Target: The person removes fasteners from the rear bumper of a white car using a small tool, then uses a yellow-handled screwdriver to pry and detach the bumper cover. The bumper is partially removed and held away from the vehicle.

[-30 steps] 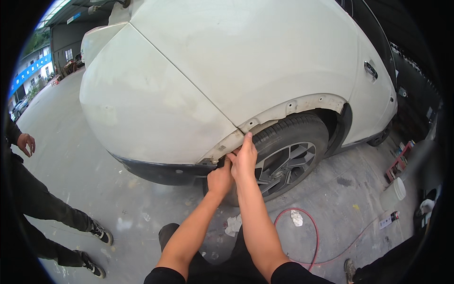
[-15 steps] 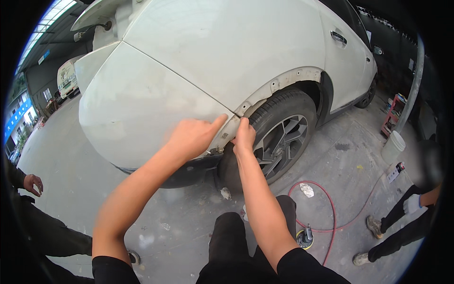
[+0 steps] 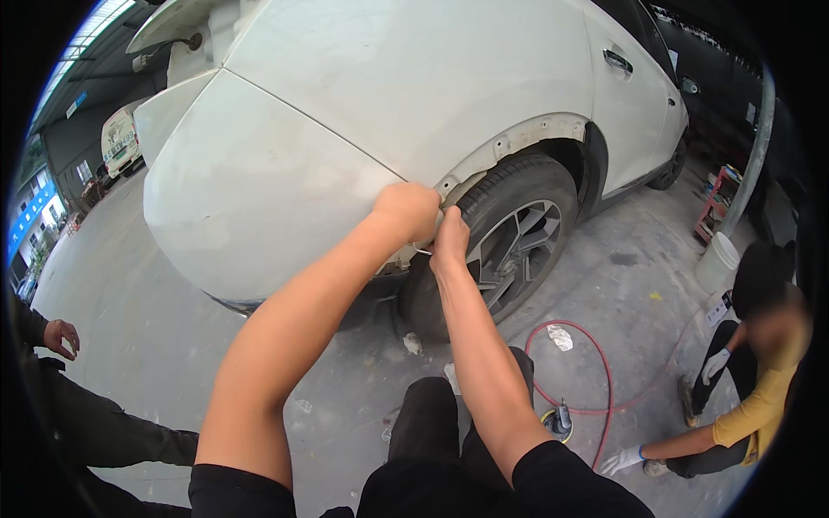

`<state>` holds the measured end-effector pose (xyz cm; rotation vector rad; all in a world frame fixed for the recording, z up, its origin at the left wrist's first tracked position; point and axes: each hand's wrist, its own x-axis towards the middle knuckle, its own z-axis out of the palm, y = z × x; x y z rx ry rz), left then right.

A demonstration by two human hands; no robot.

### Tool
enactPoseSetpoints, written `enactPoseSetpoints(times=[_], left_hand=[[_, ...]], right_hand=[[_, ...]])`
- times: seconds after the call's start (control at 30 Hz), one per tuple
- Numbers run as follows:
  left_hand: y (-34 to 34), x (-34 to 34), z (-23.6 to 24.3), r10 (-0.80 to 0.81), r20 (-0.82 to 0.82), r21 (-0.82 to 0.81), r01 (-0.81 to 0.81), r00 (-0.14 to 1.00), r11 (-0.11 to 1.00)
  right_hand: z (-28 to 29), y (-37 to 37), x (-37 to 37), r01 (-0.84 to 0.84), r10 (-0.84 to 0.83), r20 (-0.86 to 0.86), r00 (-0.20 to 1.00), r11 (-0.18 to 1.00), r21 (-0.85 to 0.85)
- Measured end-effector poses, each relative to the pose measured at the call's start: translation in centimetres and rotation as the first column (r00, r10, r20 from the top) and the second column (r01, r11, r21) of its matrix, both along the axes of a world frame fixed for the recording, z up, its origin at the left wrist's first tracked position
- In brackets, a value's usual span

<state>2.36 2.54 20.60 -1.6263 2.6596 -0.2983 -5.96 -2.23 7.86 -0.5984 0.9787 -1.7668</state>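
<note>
At the seam where the white rear bumper [image 3: 250, 190] meets the rear fender [image 3: 414, 78], my two hands work close together. My left hand [image 3: 406, 210] is a closed fist against the bumper's edge by the wheel arch; whatever is in it is hidden. Right beside it, my right hand [image 3: 450, 238] is closed, its fingers curled toward the arch. A thin, bent, pale metal piece [image 3: 421, 250] shows between the hands, and I cannot tell exactly what it is. Just right of them is the rear wheel [image 3: 522, 246], under an arch lip with exposed holes.
A red hose [image 3: 610, 371] loops on the floor near a round power sander [image 3: 560, 421]. Crumpled white paper [image 3: 560, 337] lies beside it. At right, a gloved person [image 3: 751, 406] crouches near a white bucket [image 3: 717, 262]. Another person's leg [image 3: 104, 414] stands at left.
My left hand has moved right to the seam, its extended finger now curled into a fist. The right hand has barely shifted. The person at right has come lower, one gloved hand at the floor.
</note>
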Motion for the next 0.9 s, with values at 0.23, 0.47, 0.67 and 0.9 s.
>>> enactPoseSetpoints(times=[0.23,0.47,0.67,0.9], left_hand=[[-0.8,0.1,-0.4,0.041,-0.218,0.027,-0.036,0.975,0.999],[0.0,-0.6,0.0,0.001,-0.154,-0.068,-0.012,0.988,0.998],[1.8,0.9,2.3,0.081,-0.089,-0.040,-0.085,0.993,0.996],[2.0,2.7,3.1,0.119,-0.034,-0.111,-0.122,0.992,0.986]], right_hand=[[1.0,0.1,-0.6,-0.037,0.034,-0.096,0.995,0.999,-0.030],[-0.6,0.3,-0.3,-0.068,0.076,0.132,0.988,0.996,-0.065],[0.4,0.3,-0.4,-0.040,0.045,0.076,0.996,0.997,-0.066],[-0.3,0.2,-0.8,-0.116,0.120,0.036,0.992,0.988,-0.104]])
